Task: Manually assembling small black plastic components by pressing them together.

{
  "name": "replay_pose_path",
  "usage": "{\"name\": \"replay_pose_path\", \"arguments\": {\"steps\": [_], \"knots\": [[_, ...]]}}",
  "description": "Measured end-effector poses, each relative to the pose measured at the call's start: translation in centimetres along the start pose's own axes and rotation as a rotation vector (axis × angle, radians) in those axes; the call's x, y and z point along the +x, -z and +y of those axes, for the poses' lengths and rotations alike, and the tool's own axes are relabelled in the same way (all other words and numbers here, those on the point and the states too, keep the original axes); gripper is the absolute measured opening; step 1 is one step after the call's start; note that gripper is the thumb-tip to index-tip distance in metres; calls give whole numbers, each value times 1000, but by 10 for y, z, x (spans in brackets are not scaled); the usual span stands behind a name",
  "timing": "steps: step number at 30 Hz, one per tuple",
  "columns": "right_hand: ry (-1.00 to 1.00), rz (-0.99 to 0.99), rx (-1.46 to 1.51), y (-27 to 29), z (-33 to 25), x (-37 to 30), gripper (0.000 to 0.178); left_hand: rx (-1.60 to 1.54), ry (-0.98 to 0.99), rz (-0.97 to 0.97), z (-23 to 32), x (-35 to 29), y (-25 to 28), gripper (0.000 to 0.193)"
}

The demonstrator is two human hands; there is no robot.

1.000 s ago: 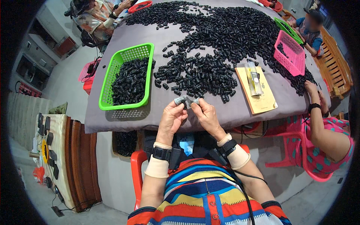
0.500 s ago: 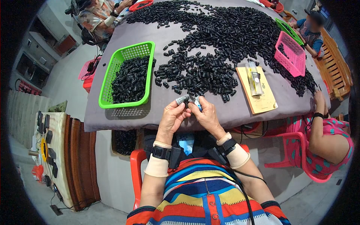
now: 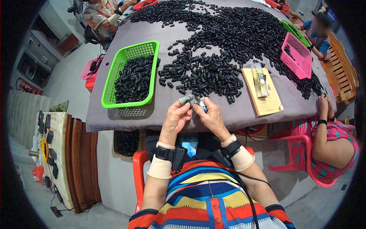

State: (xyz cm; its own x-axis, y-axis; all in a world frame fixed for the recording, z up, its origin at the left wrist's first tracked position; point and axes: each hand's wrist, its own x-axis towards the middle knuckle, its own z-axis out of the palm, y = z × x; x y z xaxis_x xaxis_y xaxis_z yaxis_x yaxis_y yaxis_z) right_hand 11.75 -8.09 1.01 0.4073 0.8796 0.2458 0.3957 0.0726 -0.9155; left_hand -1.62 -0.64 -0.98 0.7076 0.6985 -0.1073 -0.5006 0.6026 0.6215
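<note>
My left hand (image 3: pixel 177 116) is closed in a pinch at the table's near edge, a grey wrapping on its index finger. Between its fingertips a small black part shows only in part. Beside it, my right hand (image 3: pixel 210 116) grips a small tool with a blue-and-white handle (image 3: pixel 203 105) and a dark tip; its exact kind is too small to make out. The tool's tip points toward the left fingertips. Just beyond both hands lies a heap of short black cylindrical plastic parts (image 3: pixel 206 74).
On the left stands a green basket (image 3: pixel 105 97) holding black parts. A yellowish booklet (image 3: pixel 268 107) with a clear case (image 3: pixel 260 86) lies on the right, a pink basket (image 3: pixel 299 57) beyond it. Other people sit around the grey-covered table (image 3: pixel 114 124); one person's hands (image 3: pixel 325 107) rest at its right edge.
Both hands stay close together at nearly the same place. The black part shows less between the left fingers, and the tool tip stands slightly apart from them. The view has shifted slightly.
</note>
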Motion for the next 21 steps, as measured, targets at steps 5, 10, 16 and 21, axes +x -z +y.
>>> {"name": "replay_pose_path", "arguments": {"steps": [5, 10, 16, 21], "knots": [[19, -7, -50, 0, 0, 0, 28, 43, 3, 107, -2, 0, -7, 24], [48, -18, -101, 2, -5, -1, 29, -36, 18, 27, -2, 2, 2, 24], [80, -74, -55, 8, -2, -4, 27, -11, -1, 33, -2, 2, 2, 26], [176, -94, -114, 4, -1, -5, 25, -23, -5, 15, -3, 1, 5, 27]]}}
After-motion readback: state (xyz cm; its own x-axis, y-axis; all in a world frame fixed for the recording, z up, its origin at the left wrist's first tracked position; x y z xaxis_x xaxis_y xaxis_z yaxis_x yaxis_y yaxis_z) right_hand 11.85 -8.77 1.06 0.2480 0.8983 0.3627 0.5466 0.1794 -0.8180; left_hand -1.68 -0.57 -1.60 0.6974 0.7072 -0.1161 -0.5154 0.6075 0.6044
